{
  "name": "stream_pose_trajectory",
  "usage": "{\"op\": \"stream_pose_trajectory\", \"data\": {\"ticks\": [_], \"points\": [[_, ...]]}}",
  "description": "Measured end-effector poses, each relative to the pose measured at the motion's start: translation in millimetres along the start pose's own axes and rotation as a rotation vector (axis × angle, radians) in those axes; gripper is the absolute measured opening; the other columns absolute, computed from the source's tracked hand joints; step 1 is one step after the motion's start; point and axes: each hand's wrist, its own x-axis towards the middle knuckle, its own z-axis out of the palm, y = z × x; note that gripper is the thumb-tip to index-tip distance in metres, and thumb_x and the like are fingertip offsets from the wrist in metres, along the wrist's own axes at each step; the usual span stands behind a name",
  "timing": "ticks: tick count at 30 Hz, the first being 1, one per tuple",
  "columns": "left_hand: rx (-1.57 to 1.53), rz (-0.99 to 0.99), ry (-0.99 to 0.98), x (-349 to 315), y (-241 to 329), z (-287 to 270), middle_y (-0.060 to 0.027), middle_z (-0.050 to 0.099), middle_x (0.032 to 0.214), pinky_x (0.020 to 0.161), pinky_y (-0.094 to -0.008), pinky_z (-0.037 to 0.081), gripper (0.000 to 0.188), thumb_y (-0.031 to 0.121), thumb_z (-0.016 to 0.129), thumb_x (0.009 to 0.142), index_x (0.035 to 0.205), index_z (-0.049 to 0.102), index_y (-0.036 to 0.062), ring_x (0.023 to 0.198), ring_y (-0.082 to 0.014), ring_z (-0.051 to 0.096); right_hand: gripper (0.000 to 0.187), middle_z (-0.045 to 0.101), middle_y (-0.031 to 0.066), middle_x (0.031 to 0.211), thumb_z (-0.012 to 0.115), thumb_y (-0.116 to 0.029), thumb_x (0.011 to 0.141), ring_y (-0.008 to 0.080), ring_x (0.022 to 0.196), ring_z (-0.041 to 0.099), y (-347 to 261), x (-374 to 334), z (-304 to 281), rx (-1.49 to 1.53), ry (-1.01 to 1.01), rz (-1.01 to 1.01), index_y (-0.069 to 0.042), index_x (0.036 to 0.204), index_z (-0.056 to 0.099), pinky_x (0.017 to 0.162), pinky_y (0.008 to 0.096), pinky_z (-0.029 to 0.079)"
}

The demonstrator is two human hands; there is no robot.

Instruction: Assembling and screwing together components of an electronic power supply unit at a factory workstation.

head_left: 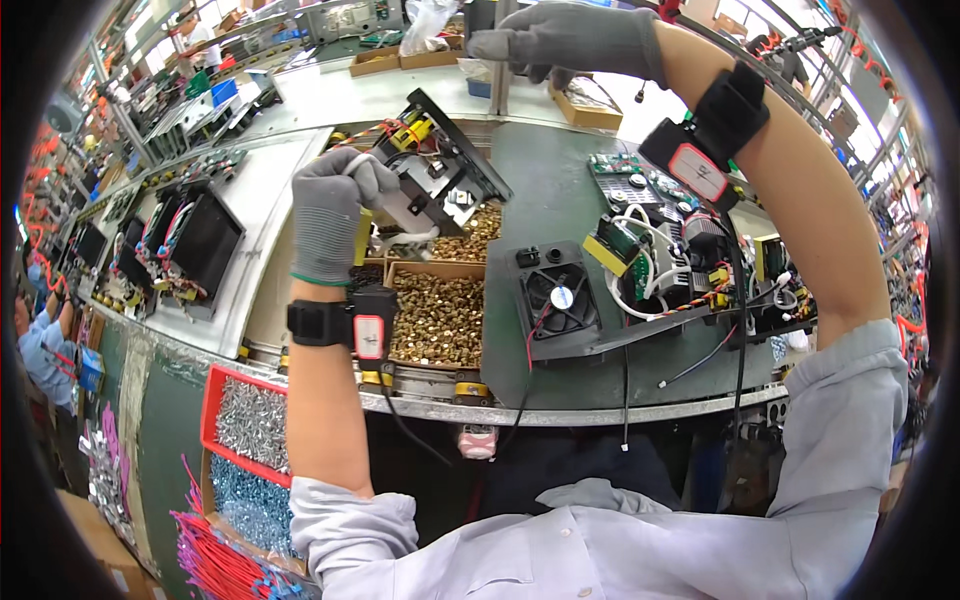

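Observation:
My left hand (335,205), in a grey knit glove, is closed on the left side of an electronics assembly (440,170) with a black panel, a metal plate and wires. The assembly is tilted above a box of brass-coloured fasteners (440,315). Raised at the far edge of the bench, my gloved right hand (580,42) has its fingers curled beside an upright post; what they hold is hidden. Nearer me on the green mat lies a black panel with a fan (560,298). To its right stands an opened unit with a yellow transformer (615,250) and white cables.
A red bin of silver screws (250,420) and a bin of bluish screws (250,505) sit at the lower left, beside red cables (215,550). Black housings (200,240) line the left bench. A cardboard box (588,105) stands at the back.

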Motion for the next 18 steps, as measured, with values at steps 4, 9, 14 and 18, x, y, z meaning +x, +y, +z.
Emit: {"op": "stream_pose_trajectory", "data": {"ticks": [4, 9, 14, 18], "points": [[0.046, -0.085, -0.117, 0, 13, 24, -0.0146, 0.066, 0.070, 0.067, -0.0281, 0.051, 0.017, -0.008, 0.045, 0.071, 0.068, 0.061, -0.0041, 0.064, -0.0181, 0.060, 0.082, 0.067, 0.0208, 0.106, 0.039, -0.069, 0.097, 0.0278, 0.083, 0.072, -3, -15, 15, 0.395, -0.040, 0.296, 0.006, 0.121, 0.061, 0.071, 0.0386, 0.062], [0.053, -0.070, -0.310, -7, 2, 72, -0.0110, 0.065, 0.068, 0.062, -0.0268, 0.049, 0.018, -0.010, 0.048, 0.075, 0.063, 0.058, -0.0008, 0.064, -0.0147, 0.060, 0.056, 0.070, 0.0171, 0.104, 0.061, -0.052, 0.093, 0.0323, 0.086, 0.072, 11, -45, 39, 0.409, 0.043, 0.294, 0.000, 0.113, 0.068, 0.079, 0.0337, 0.059], [0.347, 0.264, -0.622, -25, -12, 101, -0.0080, 0.056, 0.062, 0.059, -0.0290, 0.046, 0.014, -0.014, 0.051, 0.067, 0.066, 0.055, -0.0007, 0.060, -0.0177, 0.059, 0.035, 0.071, 0.0130, 0.091, 0.062, -0.023, 0.091, 0.0240, 0.079, 0.068, 15, -111, 63, 0.133, -0.182, 0.176, 0.000, 0.116, 0.069, 0.075, 0.0363, 0.054], [0.520, 0.433, -0.723, -29, -15, 115, -0.0089, 0.052, 0.061, 0.057, -0.0353, 0.045, 0.012, -0.004, 0.062, 0.063, 0.064, 0.054, 0.0046, 0.058, -0.0296, 0.055, 0.035, 0.069, 0.0176, 0.099, 0.062, -0.019, 0.088, 0.0328, 0.087, 0.067, 9, -152, 73, -0.133, -0.130, 0.153, -0.002, 0.117, 0.068, 0.081, 0.0412, 0.054]]}}
